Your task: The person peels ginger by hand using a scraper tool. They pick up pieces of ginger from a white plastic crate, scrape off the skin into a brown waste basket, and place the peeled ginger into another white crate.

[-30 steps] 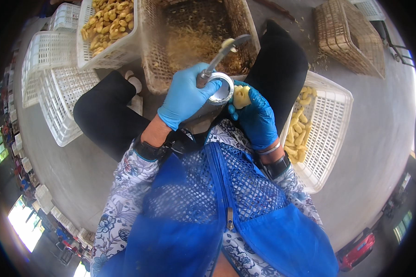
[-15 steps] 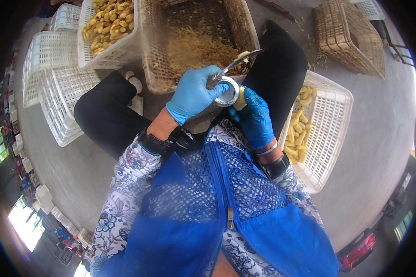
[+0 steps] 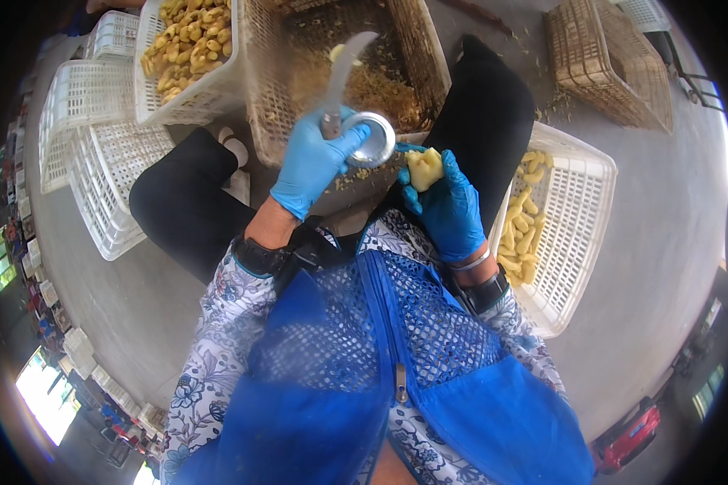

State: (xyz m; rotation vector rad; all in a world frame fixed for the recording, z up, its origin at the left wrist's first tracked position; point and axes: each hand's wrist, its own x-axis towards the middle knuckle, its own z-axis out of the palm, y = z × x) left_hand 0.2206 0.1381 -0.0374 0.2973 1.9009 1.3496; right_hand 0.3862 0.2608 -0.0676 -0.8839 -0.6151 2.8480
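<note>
My left hand [image 3: 309, 166], in a light blue glove, is closed on a curved knife [image 3: 346, 74] whose blade points away from me. The same hand holds a round silver metal ring tool [image 3: 391, 139], with the thumb lying across it. To its right, my right hand [image 3: 455, 212], gloved in darker blue, grips a pale yellow peeled piece [image 3: 425, 168] with an uneven top, perhaps a root or fruit. Knife and piece are apart. Beyond the blade, a small pale bit [image 3: 336, 53] shows over the large dirty crate [image 3: 264, 121].
Peelings cover part of the large crate's bottom. A white crate [image 3: 192, 105] of brownish-yellow pieces stands at the far left, with stacked white crates [image 3: 109, 186] nearer. Right of my leg, another white crate [image 3: 578, 218] holds peeled yellow pieces. A brown-stained crate [image 3: 607, 73] stands far right.
My left hand has moved left and swung the knife upright, away from the piece. The pale bit has left the blade tip. My right hand has turned the piece upward.
</note>
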